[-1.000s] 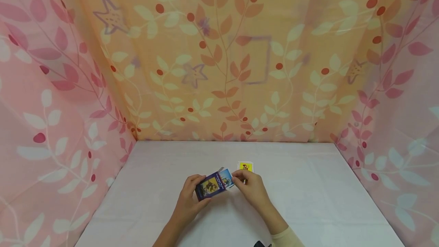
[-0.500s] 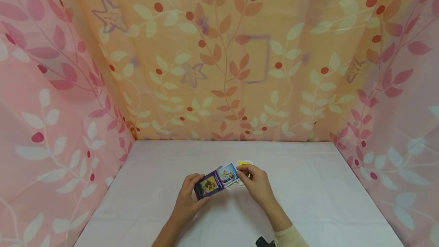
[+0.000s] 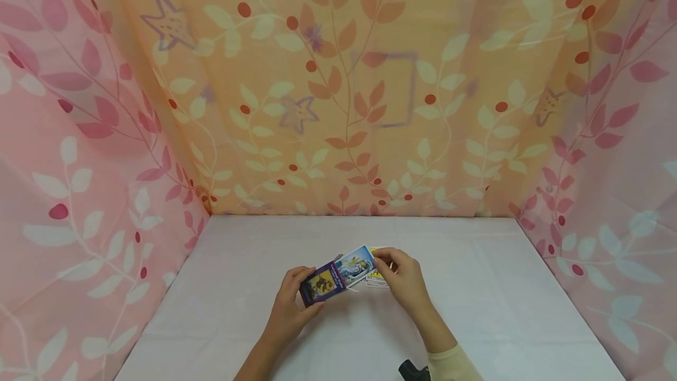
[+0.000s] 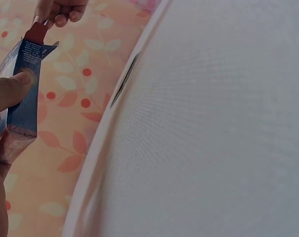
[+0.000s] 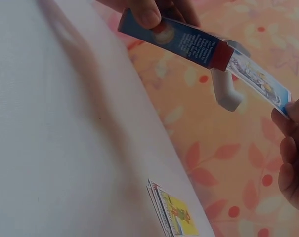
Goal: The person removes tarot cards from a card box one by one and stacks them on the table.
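Note:
My left hand (image 3: 291, 304) grips a dark blue card box (image 3: 321, 285) by its sides, tilted above the table. Out of its end sticks a picture card (image 3: 355, 266) with a light blue top. My right hand (image 3: 404, 278) pinches that card's outer end between thumb and finger. In the right wrist view the card (image 5: 258, 79) is partly inside the box (image 5: 174, 39), beside a red end flap (image 5: 221, 56). In the left wrist view my thumb presses the box's narrow side (image 4: 23, 94). Behind the right hand lies a stack of cards (image 3: 376, 280), partly hidden.
A white cloth covers the table (image 3: 476, 287). Floral curtains (image 3: 338, 87) stand at the back and on both sides. A black object (image 3: 414, 371) shows by the right sleeve (image 3: 453, 363). The card stack (image 5: 176, 212) has a yellow picture on top.
My right hand has moved right and slightly away, drawing the card farther out of the box. The left hand and box have hardly moved. More of the black object shows.

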`<state>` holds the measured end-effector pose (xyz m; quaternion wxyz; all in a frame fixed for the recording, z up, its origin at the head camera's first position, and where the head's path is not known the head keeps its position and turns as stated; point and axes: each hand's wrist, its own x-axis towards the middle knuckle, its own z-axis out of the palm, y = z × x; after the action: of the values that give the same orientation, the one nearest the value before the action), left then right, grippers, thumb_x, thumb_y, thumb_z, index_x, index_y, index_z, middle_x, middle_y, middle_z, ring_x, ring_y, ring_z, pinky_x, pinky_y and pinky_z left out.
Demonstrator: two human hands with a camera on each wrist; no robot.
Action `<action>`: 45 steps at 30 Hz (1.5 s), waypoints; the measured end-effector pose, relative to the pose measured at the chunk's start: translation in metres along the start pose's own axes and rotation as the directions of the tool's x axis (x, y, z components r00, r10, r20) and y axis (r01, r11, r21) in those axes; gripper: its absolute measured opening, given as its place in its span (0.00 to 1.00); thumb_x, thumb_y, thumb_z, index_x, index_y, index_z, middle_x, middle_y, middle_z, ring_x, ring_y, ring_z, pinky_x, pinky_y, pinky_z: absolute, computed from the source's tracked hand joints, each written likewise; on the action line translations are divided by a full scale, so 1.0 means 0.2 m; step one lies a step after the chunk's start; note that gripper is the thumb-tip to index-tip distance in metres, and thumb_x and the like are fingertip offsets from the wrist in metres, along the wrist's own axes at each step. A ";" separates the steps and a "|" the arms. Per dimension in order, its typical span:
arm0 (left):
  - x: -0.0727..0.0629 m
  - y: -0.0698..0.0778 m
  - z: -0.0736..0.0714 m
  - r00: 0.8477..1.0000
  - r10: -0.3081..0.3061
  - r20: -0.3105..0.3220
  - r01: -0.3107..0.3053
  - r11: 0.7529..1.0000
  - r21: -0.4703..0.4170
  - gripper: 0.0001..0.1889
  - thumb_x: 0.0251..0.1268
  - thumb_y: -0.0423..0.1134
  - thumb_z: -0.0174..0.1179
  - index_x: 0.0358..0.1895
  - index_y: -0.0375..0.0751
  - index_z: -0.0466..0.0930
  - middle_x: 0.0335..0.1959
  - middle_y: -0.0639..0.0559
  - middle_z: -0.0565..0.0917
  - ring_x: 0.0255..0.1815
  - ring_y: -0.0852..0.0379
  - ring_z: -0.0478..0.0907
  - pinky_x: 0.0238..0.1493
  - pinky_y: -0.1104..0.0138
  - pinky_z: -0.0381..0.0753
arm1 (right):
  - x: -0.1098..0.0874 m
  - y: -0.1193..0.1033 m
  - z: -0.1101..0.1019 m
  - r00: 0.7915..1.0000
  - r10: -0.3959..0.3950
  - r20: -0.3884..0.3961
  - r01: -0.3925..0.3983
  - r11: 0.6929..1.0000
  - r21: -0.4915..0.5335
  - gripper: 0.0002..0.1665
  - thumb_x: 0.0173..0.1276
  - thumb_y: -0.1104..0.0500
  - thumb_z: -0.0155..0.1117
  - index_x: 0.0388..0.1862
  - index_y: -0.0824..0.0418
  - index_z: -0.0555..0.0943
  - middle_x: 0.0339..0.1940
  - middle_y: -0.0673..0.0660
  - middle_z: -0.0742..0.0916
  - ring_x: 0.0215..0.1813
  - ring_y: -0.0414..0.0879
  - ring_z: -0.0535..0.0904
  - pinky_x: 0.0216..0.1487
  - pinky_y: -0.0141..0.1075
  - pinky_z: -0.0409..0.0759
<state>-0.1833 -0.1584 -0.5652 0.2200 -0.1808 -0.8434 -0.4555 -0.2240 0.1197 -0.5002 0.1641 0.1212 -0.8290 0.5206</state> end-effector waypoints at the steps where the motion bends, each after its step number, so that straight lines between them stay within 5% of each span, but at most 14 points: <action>1: 0.00 0.00 0.00 1.000 -0.002 -0.001 0.002 1.000 -0.006 0.46 0.43 0.30 0.83 0.71 0.54 0.72 0.66 0.60 0.71 0.65 0.58 0.73 0.68 0.77 0.70 | 0.00 0.00 -0.01 1.000 -0.001 -0.003 0.001 1.000 0.000 0.06 0.68 0.59 0.73 0.42 0.52 0.89 0.30 0.44 0.86 0.33 0.42 0.76 0.32 0.29 0.74; 18: 0.00 -0.02 0.00 1.000 0.001 0.007 -0.001 1.000 0.015 0.44 0.45 0.34 0.83 0.70 0.48 0.73 0.66 0.58 0.72 0.66 0.57 0.73 0.68 0.76 0.71 | 0.03 0.02 -0.08 0.997 -0.037 -0.067 0.036 0.999 -0.018 0.06 0.69 0.60 0.72 0.44 0.55 0.89 0.34 0.47 0.87 0.34 0.43 0.75 0.32 0.29 0.74; 25: 0.00 -0.02 0.00 1.000 0.006 0.006 -0.006 1.000 0.028 0.46 0.45 0.34 0.83 0.71 0.54 0.71 0.66 0.57 0.71 0.66 0.57 0.73 0.68 0.73 0.73 | 0.09 0.04 -0.12 0.993 -0.075 -0.093 0.072 0.997 -0.043 0.06 0.68 0.61 0.72 0.44 0.56 0.88 0.33 0.48 0.87 0.34 0.42 0.75 0.33 0.29 0.75; 36: 0.00 -0.02 0.00 1.000 -0.020 0.004 0.020 1.000 0.013 0.43 0.45 0.33 0.83 0.70 0.45 0.73 0.66 0.59 0.71 0.65 0.58 0.73 0.67 0.66 0.77 | 0.18 0.05 -0.20 0.994 -0.103 -0.034 0.100 0.991 -0.087 0.08 0.71 0.61 0.69 0.47 0.57 0.88 0.35 0.49 0.86 0.36 0.44 0.75 0.35 0.30 0.75; 45: 0.00 -0.02 0.00 1.000 0.002 0.005 -0.003 1.000 0.013 0.45 0.45 0.33 0.83 0.71 0.51 0.72 0.66 0.57 0.71 0.65 0.56 0.73 0.68 0.72 0.74 | 0.28 0.09 -0.23 0.995 -0.092 0.035 0.096 0.987 -0.125 0.07 0.72 0.61 0.68 0.47 0.55 0.88 0.35 0.49 0.85 0.39 0.44 0.76 0.38 0.31 0.75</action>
<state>-0.1851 -0.1607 -0.5668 0.2195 -0.1816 -0.8468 -0.4492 -0.2753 0.1667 -0.4742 0.1838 0.1572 -0.8561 0.4568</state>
